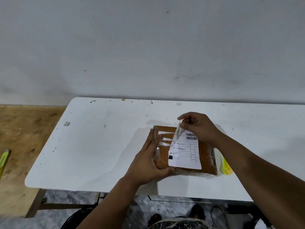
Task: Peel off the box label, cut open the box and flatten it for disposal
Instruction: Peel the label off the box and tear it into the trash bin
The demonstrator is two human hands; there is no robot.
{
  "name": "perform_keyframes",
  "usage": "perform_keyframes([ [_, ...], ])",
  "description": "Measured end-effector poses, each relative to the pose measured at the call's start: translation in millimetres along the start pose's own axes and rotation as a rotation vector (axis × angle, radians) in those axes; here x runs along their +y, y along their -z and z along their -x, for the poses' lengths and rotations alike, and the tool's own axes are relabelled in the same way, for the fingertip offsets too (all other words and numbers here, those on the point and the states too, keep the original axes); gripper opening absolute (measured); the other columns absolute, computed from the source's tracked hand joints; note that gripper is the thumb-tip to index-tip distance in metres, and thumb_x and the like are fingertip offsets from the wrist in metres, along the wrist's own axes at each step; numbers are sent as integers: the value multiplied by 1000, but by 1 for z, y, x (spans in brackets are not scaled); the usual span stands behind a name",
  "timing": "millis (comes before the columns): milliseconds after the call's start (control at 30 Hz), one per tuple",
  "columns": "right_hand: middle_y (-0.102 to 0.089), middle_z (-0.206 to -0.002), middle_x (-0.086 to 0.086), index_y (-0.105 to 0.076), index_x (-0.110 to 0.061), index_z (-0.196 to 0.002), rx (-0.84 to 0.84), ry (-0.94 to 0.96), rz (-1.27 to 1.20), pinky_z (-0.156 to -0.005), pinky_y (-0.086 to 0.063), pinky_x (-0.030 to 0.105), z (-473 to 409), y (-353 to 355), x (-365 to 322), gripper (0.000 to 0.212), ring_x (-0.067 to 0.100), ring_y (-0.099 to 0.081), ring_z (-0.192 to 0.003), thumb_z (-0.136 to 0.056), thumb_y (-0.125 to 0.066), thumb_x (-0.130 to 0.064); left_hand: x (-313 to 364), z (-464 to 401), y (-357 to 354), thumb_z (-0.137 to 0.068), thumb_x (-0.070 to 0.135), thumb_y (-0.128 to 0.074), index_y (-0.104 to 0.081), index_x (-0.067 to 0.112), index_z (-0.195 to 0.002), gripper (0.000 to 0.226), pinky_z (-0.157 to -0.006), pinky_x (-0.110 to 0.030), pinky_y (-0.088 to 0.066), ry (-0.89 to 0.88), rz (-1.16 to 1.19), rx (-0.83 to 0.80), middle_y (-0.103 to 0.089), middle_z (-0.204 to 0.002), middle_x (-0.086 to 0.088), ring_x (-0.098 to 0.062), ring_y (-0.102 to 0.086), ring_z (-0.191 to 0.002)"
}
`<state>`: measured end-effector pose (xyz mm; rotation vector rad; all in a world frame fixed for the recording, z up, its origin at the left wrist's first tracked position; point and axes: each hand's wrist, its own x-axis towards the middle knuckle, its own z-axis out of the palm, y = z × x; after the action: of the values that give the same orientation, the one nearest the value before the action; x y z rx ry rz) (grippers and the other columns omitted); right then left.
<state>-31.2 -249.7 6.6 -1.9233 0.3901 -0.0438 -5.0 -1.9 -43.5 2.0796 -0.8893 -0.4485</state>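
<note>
Two bare hands work on a flat brown cardboard box [184, 151] that lies on a white table [99, 146], a little toward four o'clock from the tabletop's middle. The left hand [148, 161] lies against the box's nine o'clock edge, fingers straight and pointing toward twelve o'clock, with the thumb running along the near edge at the box's seven o'clock corner; it braces the box rather than curling round it. The right hand [198, 126] hovers over the box's far edge at about one o'clock and pinches a lifted corner between thumb and fingertip. What it pinches looks like a clear film or tape strip [177, 132] pulled up off the box top; it is blurred, so I cannot tell whether it is the label's own corner or tape over it. The white shipping label [185, 152] lies on the top face, barcode at its twelve o'clock end and a small black square near its seven o'clock corner. Most of it lies flat on the cardboard, and its eleven o'clock corner is where the lifted piece rises.

Just beside the box at three o'clock, a yellow-green object [226, 166] peeks out, partly hidden by the box and the right forearm. Well apart, at nine o'clock, a yellow-green utility knife [4, 160] lies on a brown wooden surface [24, 129] beside the table.
</note>
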Motion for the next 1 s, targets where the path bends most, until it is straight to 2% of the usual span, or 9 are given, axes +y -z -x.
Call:
perform_keyframes([
  [200, -54, -128, -10, -41, -29, -144, -67, 59, 475, -93, -47, 26, 6, -2, 1, 63, 10, -53, -112, -88, -68, -15, -5, 0, -3, -65, 73, -80, -10, 51, -157, 117, -120, -34, -34, -1, -26, 16, 7, -164, 33, 4, -13, -152],
  [300, -41, -145, -2, -40, -21, -146, 18, 16, 548, -94, -40, 23, 7, 1, 6, 59, 15, -50, -121, -92, -63, -22, -5, 0, -4, -63, 72, -81, -11, 59, -153, 114, -115, -21, -32, -9, -27, 41, 6, -162, 37, 9, -15, -150],
  [400, -58, -131, 4, -60, -15, -129, 69, -85, 603, -92, -43, 29, 5, 8, 12, 36, 20, -56, -112, -95, -59, -27, -3, 1, -3, -64, 68, -82, -9, 68, -146, 111, -106, -7, -25, -33, -20, 41, 8, -160, 39, 18, -10, -145],
  [500, -70, -103, -2, -72, -18, -100, 113, -104, 503, -75, -40, 24, 6, 12, 14, 15, 14, -59, -93, -94, -61, -25, -1, 1, -2, -64, 66, -83, -7, 71, -143, 110, -103, -5, -24, -47, -23, 43, 8, -160, 40, 24, -6, -142],
  [600, -70, -91, -7, -74, -18, -93, 179, -129, 308, -66, -40, 18, 10, 11, 16, 10, 11, -63, -87, -92, -64, -23, 0, 2, -1, -63, 66, -83, -8, 70, -145, 110, -111, -16, -29, -38, -23, 45, 7, -160, 40, 20, -8, -145],
  [733, -73, -89, -3, -73, -18, -89, 173, -190, 131, -70, -48, 27, 15, 9, 18, 12, 14, -66, -84, -93, -63, -23, -2, 1, -3, -65, 67, -82, -12, 57, -153, 113, -115, -24, -30, -38, -26, 43, 8, -162, 37, 11, -4, -150],
  [833, -76, -94, 0, -72, -17, -85, 132, -209, 33, -82, -53, 39, 17, 13, 22, 14, 22, -69, -91, -94, -62, -19, -4, 0, -4, -65, 68, -82, -10, 52, -156, 117, -116, -25, -30, -25, -34, 39, 9, -163, 34, 10, -2, -151],
  [933, -75, -105, -1, -70, -13, -81, 67, -214, -115, -90, -52, 40, 19, 16, 22, 18, 24, -69, -99, -95, -59, -11, -6, -1, -5, -66, 66, -83, -7, 49, -158, 120, -116, -27, -29, -31, -41, 43, 10, -164, 31, 9, 1, -151],
  [1000, -73, -110, -1, -66, -13, -76, 40, -226, -195, -85, -51, 37, 20, 16, 20, 21, 25, -67, -97, -94, -57, -6, -6, -1, -6, -66, 65, -84, -6, 48, -158, 122, -117, -27, -30, -33, -40, 50, 10, -165, 29, 8, 1, -151],
])
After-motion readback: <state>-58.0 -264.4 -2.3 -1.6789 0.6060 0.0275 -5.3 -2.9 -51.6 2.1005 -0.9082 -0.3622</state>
